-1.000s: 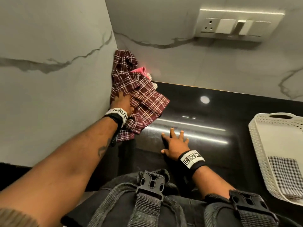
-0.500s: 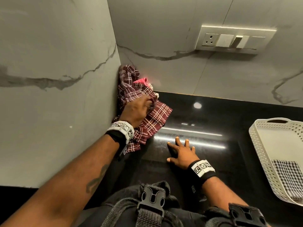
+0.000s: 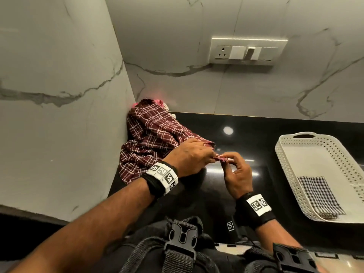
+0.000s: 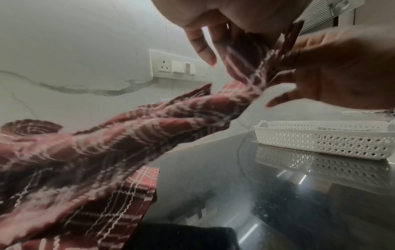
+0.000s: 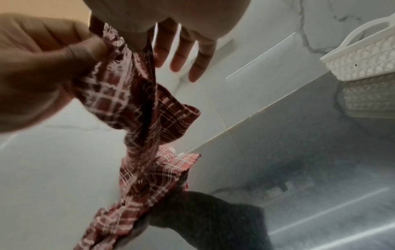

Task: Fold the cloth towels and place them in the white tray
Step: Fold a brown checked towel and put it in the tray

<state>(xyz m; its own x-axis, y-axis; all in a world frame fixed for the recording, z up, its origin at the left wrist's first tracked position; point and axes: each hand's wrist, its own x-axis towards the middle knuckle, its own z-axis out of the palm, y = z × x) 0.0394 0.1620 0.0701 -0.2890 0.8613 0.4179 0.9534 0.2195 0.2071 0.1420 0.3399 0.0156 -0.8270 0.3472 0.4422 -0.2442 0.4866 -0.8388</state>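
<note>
A crumpled maroon plaid towel (image 3: 153,134) lies in the corner of the black counter (image 3: 256,127), with one edge drawn out over the counter. My left hand (image 3: 211,155) and right hand (image 3: 226,159) meet there and both pinch that edge. In the left wrist view the towel (image 4: 128,135) hangs from my left hand (image 4: 245,55) down to the left. The right wrist view shows my right hand (image 5: 132,37) holding the towel (image 5: 145,118) beside the left thumb. The white tray (image 3: 283,154) stands to the right and holds one folded black-and-white checked towel (image 3: 319,194).
A pink towel (image 3: 160,102) peeks out behind the maroon one, against the marble walls that meet in the corner. A switch panel (image 3: 248,51) is on the back wall. The tray (image 4: 320,143) sits near the counter's right end.
My left hand pulled an edge of the maroon towel out from the corner toward the middle. My right hand lifted off the counter and took hold of the same edge.
</note>
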